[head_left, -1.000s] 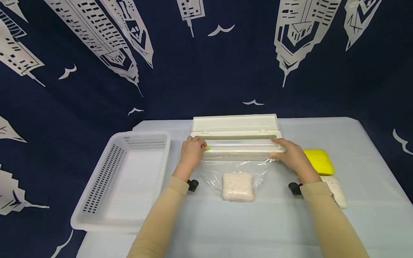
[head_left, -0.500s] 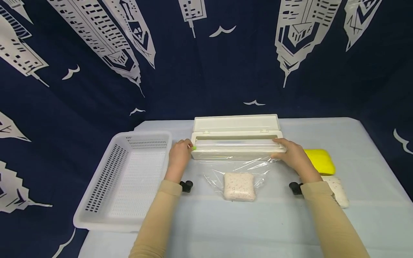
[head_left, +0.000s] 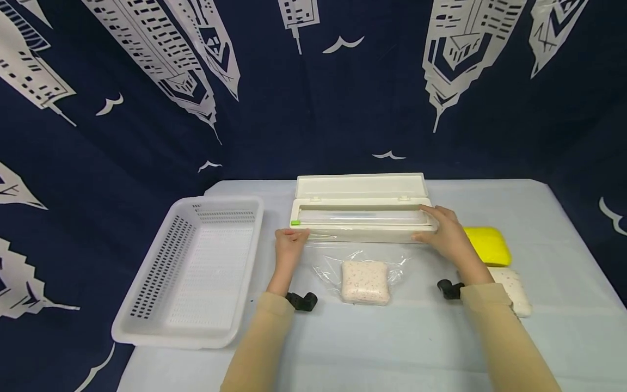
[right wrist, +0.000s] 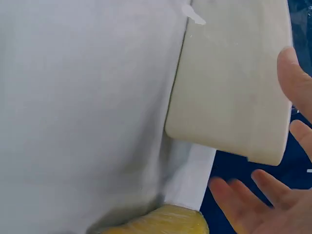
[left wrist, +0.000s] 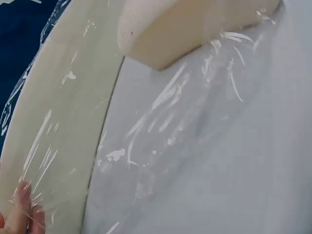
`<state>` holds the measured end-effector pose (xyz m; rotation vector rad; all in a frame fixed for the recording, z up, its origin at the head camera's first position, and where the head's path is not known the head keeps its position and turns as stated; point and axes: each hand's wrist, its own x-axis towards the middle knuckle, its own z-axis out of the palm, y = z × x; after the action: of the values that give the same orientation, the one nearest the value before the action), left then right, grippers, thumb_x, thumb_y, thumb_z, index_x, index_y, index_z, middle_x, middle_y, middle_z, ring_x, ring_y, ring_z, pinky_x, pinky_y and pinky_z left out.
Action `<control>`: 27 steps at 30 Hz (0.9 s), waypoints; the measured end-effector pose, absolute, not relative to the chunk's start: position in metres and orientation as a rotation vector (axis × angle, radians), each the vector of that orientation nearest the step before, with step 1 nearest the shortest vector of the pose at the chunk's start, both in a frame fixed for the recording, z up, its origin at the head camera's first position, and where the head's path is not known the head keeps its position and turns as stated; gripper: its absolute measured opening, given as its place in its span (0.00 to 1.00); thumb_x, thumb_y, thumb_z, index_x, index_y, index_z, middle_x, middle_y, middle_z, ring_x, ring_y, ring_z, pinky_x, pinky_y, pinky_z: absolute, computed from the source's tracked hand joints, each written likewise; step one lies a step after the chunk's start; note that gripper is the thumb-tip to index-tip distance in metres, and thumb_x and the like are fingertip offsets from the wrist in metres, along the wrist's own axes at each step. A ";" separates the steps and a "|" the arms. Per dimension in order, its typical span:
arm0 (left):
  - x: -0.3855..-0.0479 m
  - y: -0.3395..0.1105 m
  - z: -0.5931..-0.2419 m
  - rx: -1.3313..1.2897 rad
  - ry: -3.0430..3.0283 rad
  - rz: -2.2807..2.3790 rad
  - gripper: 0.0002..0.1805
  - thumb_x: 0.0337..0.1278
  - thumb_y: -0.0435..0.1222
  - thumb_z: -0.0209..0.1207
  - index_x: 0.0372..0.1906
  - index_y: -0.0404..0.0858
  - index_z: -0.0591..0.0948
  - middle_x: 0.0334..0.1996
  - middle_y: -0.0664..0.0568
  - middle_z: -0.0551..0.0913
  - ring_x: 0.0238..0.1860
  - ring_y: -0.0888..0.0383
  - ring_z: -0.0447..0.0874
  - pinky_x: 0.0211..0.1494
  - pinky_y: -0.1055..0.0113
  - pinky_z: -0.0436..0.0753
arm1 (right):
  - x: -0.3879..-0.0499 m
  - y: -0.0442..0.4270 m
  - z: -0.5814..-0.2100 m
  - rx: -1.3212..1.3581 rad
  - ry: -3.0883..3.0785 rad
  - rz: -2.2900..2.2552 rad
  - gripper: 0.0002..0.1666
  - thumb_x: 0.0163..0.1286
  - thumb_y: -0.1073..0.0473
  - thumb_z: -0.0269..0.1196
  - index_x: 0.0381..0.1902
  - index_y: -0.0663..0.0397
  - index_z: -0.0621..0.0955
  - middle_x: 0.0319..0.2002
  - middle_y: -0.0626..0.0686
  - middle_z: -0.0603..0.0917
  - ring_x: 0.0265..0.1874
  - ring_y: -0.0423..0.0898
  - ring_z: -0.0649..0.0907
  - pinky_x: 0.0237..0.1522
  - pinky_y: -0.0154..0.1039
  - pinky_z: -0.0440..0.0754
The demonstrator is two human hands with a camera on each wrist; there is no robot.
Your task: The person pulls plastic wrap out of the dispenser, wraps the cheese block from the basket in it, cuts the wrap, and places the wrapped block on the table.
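Observation:
The cling film dispenser (head_left: pixel 362 234), a long cream box with its lid up, lies at the back of the table with a clear roll (head_left: pixel 362 217) inside. My left hand (head_left: pixel 290 247) pinches the film's edge at the front left. Clear cling film (left wrist: pixel 165 126) runs down over the box front toward a pale speckled block with rounded corners (head_left: pixel 365 282). At the dispenser's right end, my right hand (head_left: pixel 446 235) grips across the box, thumb in front and fingertips over the top. The other right fingers (right wrist: pixel 273 187) spread beyond its end. A green slider (head_left: pixel 295 222) sits at the left end.
A white perforated basket (head_left: pixel 240 321) stands on the left. To the right, beside my right forearm, lie a yellow block (head_left: pixel 490 246) and another speckled pale block (head_left: pixel 513 291), partly covered by the sleeve. A dark patterned curtain (head_left: pixel 313 120) hangs behind the table.
My left hand was at the green slider, moved left with it to the box's left end, then let go and came down to the film at the front. My right hand stays on the box.

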<state>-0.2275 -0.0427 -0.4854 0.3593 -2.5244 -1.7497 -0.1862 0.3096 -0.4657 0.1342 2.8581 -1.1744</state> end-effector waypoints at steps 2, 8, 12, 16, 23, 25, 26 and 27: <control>-0.227 -0.043 -0.486 0.397 -2.487 -1.786 0.26 0.56 0.38 0.68 0.49 0.29 0.68 0.42 0.33 0.86 0.43 0.44 0.86 0.39 0.64 0.79 | -0.182 0.307 -0.467 0.142 2.903 -1.208 0.45 0.59 0.56 0.73 0.72 0.53 0.67 0.74 0.73 0.50 0.70 0.75 0.53 0.62 0.72 0.62; -0.223 -0.048 -0.486 0.319 -2.500 -1.779 0.21 0.59 0.36 0.66 0.50 0.28 0.74 0.40 0.34 0.87 0.38 0.50 0.85 0.36 0.68 0.76 | -0.167 0.298 -0.471 0.102 3.069 -1.315 0.20 0.56 0.64 0.74 0.47 0.58 0.82 0.62 0.67 0.65 0.61 0.65 0.58 0.51 0.55 0.64; -0.224 -0.049 -0.482 0.213 -2.505 -1.802 0.15 0.62 0.36 0.63 0.49 0.31 0.80 0.40 0.38 0.88 0.32 0.61 0.79 0.35 0.72 0.73 | -0.160 0.295 -0.474 0.053 3.103 -1.367 0.09 0.58 0.64 0.73 0.37 0.58 0.86 0.49 0.60 0.75 0.50 0.54 0.67 0.45 0.41 0.65; -0.224 -0.049 -0.472 0.182 -2.506 -1.793 0.13 0.63 0.37 0.63 0.46 0.33 0.83 0.34 0.44 0.87 0.28 0.65 0.73 0.33 0.73 0.71 | -0.156 0.297 -0.475 0.100 3.028 -1.437 0.10 0.64 0.57 0.69 0.40 0.57 0.87 0.39 0.42 0.82 0.40 0.35 0.73 0.41 0.28 0.70; -0.222 -0.053 -0.462 0.133 -2.521 -1.735 0.11 0.63 0.37 0.64 0.41 0.32 0.84 0.38 0.43 0.85 0.37 0.58 0.79 0.40 0.73 0.77 | -0.147 0.303 -0.467 0.287 2.733 -1.530 0.31 0.68 0.38 0.63 0.54 0.58 0.82 0.35 0.22 0.79 0.39 0.25 0.75 0.42 0.26 0.75; -0.220 -0.054 -0.460 0.115 -2.519 -1.722 0.10 0.62 0.36 0.64 0.41 0.32 0.84 0.39 0.42 0.86 0.38 0.56 0.81 0.39 0.74 0.77 | -0.145 0.303 -0.466 0.304 2.681 -1.600 0.32 0.68 0.39 0.63 0.55 0.60 0.81 0.33 0.20 0.78 0.38 0.23 0.76 0.43 0.24 0.75; -0.219 -0.055 -0.460 0.106 -2.514 -1.718 0.10 0.62 0.36 0.64 0.41 0.32 0.84 0.38 0.41 0.86 0.38 0.55 0.81 0.39 0.74 0.77 | -0.144 0.304 -0.466 0.306 2.664 -1.632 0.32 0.68 0.40 0.63 0.55 0.61 0.81 0.32 0.20 0.79 0.38 0.23 0.77 0.43 0.22 0.76; -0.218 -0.057 -0.460 0.098 -2.510 -1.710 0.09 0.62 0.36 0.64 0.41 0.32 0.84 0.38 0.41 0.86 0.38 0.54 0.82 0.39 0.73 0.77 | -0.143 0.304 -0.465 0.305 2.648 -1.673 0.31 0.69 0.41 0.63 0.56 0.62 0.80 0.32 0.21 0.80 0.37 0.23 0.79 0.43 0.21 0.77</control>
<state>-0.2182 -0.0565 -0.4596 0.0980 -2.5096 -1.7105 -0.1431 0.3037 -0.4654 0.3049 2.6475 -1.6728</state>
